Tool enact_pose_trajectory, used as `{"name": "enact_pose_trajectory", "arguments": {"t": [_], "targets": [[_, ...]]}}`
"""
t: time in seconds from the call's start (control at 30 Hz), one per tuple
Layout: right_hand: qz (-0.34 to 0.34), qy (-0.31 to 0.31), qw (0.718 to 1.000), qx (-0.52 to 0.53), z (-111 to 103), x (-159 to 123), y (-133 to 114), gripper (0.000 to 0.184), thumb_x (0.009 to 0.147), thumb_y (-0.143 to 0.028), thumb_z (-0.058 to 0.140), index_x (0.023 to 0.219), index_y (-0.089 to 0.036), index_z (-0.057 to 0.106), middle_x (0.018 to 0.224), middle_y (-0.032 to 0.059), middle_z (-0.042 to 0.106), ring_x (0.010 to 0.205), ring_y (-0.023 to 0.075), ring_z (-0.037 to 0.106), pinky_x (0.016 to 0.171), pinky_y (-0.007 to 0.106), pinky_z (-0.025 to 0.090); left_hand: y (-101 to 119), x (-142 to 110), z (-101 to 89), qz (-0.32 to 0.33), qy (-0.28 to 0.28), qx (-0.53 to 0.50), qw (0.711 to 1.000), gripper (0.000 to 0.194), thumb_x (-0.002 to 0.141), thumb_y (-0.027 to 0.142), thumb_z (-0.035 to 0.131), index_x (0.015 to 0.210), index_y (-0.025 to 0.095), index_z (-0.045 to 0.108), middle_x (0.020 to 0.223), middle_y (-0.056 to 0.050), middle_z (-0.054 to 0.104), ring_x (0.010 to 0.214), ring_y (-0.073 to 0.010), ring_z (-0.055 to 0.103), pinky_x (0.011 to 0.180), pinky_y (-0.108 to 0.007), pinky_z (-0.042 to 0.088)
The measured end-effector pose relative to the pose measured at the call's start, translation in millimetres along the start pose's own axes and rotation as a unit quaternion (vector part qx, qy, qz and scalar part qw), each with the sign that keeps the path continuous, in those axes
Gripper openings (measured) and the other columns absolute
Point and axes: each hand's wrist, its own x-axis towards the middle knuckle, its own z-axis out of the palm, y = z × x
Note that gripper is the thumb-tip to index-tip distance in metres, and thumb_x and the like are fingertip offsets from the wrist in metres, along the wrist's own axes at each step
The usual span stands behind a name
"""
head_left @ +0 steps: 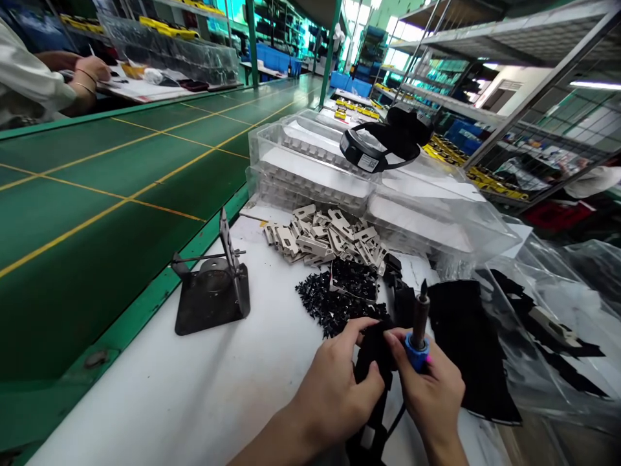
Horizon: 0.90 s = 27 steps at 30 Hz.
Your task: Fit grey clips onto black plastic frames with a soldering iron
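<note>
My left hand (339,382) grips a black, cloth-like piece (372,356) between thumb and fingers. In my right hand (434,388) is a soldering iron (422,317) with a blue collar, its dark tip pointing up. My right thumb and fingertips also meet the edge of the black piece. A dark cord runs down below my right hand. Just beyond my fingers lies a heap of small black parts (315,301), some of them in a small open box (354,279). Behind it is a pile of beige plastic pieces (325,236).
A black metal stand (208,304) sits left on the white table (204,395). Clear plastic trays (310,175) with a black headset (369,145) on top stand behind. Right are black sheets (468,343) and plastic bags. A green conveyor (97,194) runs left; a co-worker's arm (82,84) shows beyond.
</note>
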Motion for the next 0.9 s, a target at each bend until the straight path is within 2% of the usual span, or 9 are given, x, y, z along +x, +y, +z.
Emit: {"name": "enact_pose_trajectory", "arguments": {"t": [0.1, 0.2, 0.3, 0.53, 0.67, 0.9], "targets": [[-0.001, -0.003, 1.0, 0.002, 1, -1, 2, 0.012, 0.089, -0.03, 0.065, 0.08, -0.022, 0.068, 0.073, 0.0003, 0.063, 0.058, 0.0146, 0.054, 0.056, 0.027, 0.043, -2, 0, 1.9, -0.015, 0.026, -0.002, 1.0, 0.056, 0.08, 0.024, 0.06, 0.135, 0.02, 0.054, 0.101, -0.007, 0.069, 0.058, -0.0142, 0.056, 0.062, -0.029, 0.047], [-0.002, -0.007, 1.0, 0.009, 2, -1, 4, 0.011, 0.089, -0.028, 0.065, 0.079, -0.023, 0.068, 0.07, -0.0012, 0.06, 0.056, 0.0134, 0.053, 0.054, 0.027, 0.041, -3, 0, 1.6, 0.001, 0.032, -0.012, 0.999, 0.054, 0.079, 0.024, 0.06, 0.133, 0.02, 0.058, 0.093, -0.007, 0.071, 0.075, -0.0226, 0.063, 0.069, -0.031, 0.05], [0.0, -0.013, 1.0, 0.014, 3, -1, 5, 0.012, 0.089, -0.027, 0.065, 0.078, -0.022, 0.067, 0.068, -0.0016, 0.059, 0.055, 0.0131, 0.052, 0.053, 0.027, 0.04, -2, 1, -0.1, 0.009, 0.029, -0.001, 1.0, 0.053, 0.08, 0.023, 0.059, 0.133, 0.019, 0.059, 0.098, -0.008, 0.072, 0.091, -0.0272, 0.063, 0.079, -0.034, 0.051], [-0.01, -0.02, 1.0, 0.015, 2, 0, 7, 0.013, 0.089, -0.027, 0.064, 0.078, -0.021, 0.067, 0.069, -0.0004, 0.06, 0.057, 0.0137, 0.053, 0.054, 0.027, 0.042, 0, 2, -1.1, -0.001, 0.012, -0.001, 1.0, 0.051, 0.083, 0.022, 0.055, 0.133, 0.014, 0.057, 0.123, -0.012, 0.066, 0.105, -0.0277, 0.062, 0.087, -0.035, 0.051], [-0.01, -0.026, 0.999, 0.017, 1, 0, 8, 0.013, 0.089, -0.027, 0.063, 0.079, -0.022, 0.068, 0.068, 0.0001, 0.06, 0.056, 0.0139, 0.053, 0.052, 0.028, 0.042, 0, 4, 0.7, -0.003, 0.024, -0.042, 0.999, 0.05, 0.081, 0.021, 0.058, 0.13, 0.018, 0.06, 0.125, -0.01, 0.066, 0.113, -0.0296, 0.06, 0.091, -0.036, 0.05], [-0.021, -0.027, 0.999, 0.015, 2, 0, 11, 0.01, 0.09, -0.025, 0.064, 0.082, -0.021, 0.068, 0.071, 0.001, 0.061, 0.058, 0.0143, 0.055, 0.053, 0.028, 0.045, -1, 4, 2.0, -0.009, 0.012, -0.043, 0.999, 0.047, 0.084, 0.021, 0.057, 0.13, 0.016, 0.057, 0.128, -0.01, 0.065, 0.11, -0.0272, 0.062, 0.092, -0.034, 0.049]]}}
